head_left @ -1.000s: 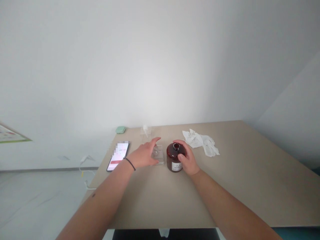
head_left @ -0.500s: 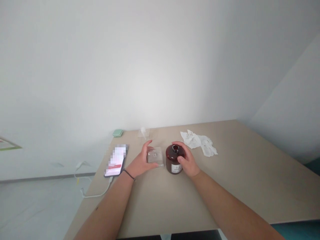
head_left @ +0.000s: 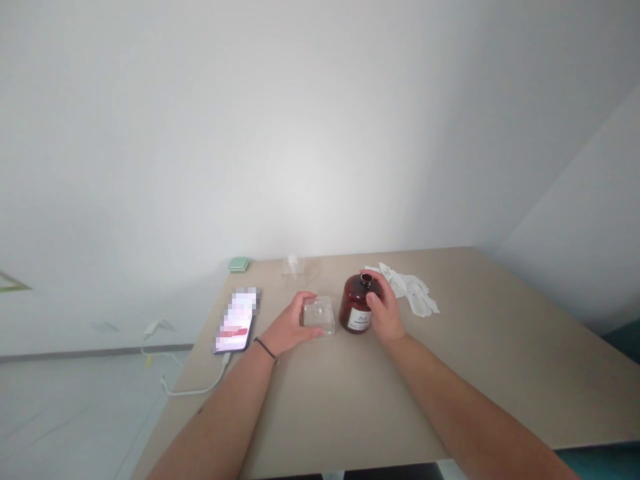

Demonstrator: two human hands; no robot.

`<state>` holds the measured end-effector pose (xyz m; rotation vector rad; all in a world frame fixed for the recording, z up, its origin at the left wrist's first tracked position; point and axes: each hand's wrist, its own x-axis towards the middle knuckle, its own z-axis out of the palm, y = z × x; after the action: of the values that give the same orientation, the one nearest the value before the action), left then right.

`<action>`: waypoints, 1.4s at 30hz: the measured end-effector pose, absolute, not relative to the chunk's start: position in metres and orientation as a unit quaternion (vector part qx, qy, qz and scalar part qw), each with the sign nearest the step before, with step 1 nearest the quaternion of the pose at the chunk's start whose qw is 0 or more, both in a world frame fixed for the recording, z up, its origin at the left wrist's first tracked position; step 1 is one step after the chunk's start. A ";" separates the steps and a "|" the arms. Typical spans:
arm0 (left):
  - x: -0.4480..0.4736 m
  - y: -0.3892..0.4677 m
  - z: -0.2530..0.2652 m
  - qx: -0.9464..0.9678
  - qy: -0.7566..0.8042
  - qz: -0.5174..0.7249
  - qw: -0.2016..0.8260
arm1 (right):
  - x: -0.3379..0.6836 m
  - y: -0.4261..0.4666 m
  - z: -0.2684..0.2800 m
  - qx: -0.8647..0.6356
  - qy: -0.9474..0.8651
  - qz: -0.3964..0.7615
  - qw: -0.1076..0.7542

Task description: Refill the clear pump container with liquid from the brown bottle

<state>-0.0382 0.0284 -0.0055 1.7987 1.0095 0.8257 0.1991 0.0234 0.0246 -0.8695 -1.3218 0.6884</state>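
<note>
Forearms [head_left: 450,393] were stretched over the table [head_left: 500,327], and firmly clasped by the right hand [head_left: 389,319] was the dark red bottle [head_left: 353,305], neck tilted slightly rightward, contents hidden! Just left of it, the clear box [head_left: 319,320] was held front to back by the left hand [head_left: 286,329], its inside blurred.

The bench [head_left: 310,413] has a plain beige top, its far edge near the wall. At its back left corner sits a green case [head_left: 239,265]; in front lies a phone [head_left: 237,321], its white cable [head_left: 200,391] trailing over the left edge. A clear holder [head_left: 293,268] stands farther back, crumpled white tissue [head_left: 415,293] lies right, and a clear square box [head_left: 320,323] rests mid-bench.
</note>
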 end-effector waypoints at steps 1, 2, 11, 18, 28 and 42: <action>-0.038 0.028 -0.005 0.726 0.404 0.335 0.444 | 0.197 0.030 0.027 -0.388 -0.581 0.298 0.651; -0.038 0.028 -0.004 0.726 0.403 0.336 0.444 | 0.195 0.037 0.030 -0.390 -0.579 0.295 0.652; -0.037 0.027 -0.002 0.721 0.392 0.339 0.461 | 0.175 0.101 0.050 -0.434 -0.570 0.299 0.630; -0.035 0.027 0.000 0.714 0.395 0.336 0.470 | 0.176 0.120 0.036 -0.477 -0.562 0.307 0.602; -0.036 0.027 0.002 0.729 0.395 0.334 0.448 | 0.184 0.124 0.019 -0.472 -0.577 0.362 0.560; -0.037 0.026 -0.004 0.724 0.419 0.322 0.444 | 0.312 0.045 0.026 -0.806 -0.528 0.011 0.269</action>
<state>-0.0374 0.0261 -0.0039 1.7947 1.0387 0.7987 0.3115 0.0454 0.0256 -2.1722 -1.4238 0.0290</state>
